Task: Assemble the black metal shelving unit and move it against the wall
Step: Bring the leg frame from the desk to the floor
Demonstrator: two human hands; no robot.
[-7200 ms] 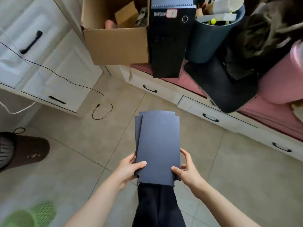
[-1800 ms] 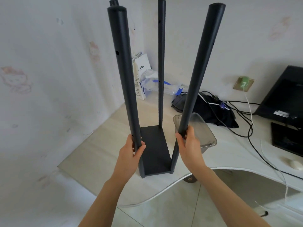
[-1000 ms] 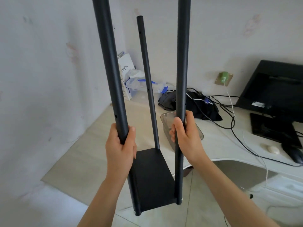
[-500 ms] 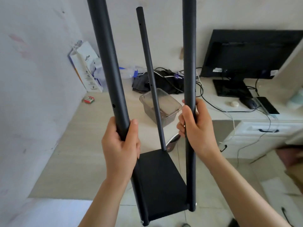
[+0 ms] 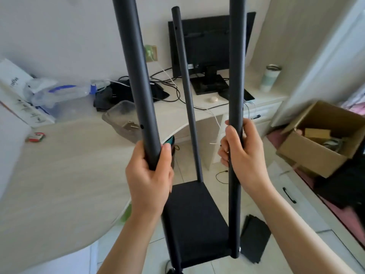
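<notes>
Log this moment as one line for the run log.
left hand grips front-left post | right hand grips front-right post | shelving unit held over floor | spare black panels on floor

The shelving unit (image 5: pixel 194 220) has swung off the desk (image 5: pixel 59 175), over the floor.

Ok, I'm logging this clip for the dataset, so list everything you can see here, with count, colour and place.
shelving unit: 1, black, one shelf fitted and three poles showing, held over the floor, centre
shelf panels: small stack, black, on the floor at right
desk: 1, pale wood, left and centre
monitor: 1, black, on the desk by the wall
plastic container: 1, clear, on the desk
tumbler: 1, white and pale green, right end of the desk
cardboard box: 1, brown, open, right
left hand: grips the near left pole
right hand: grips the near right pole
</notes>
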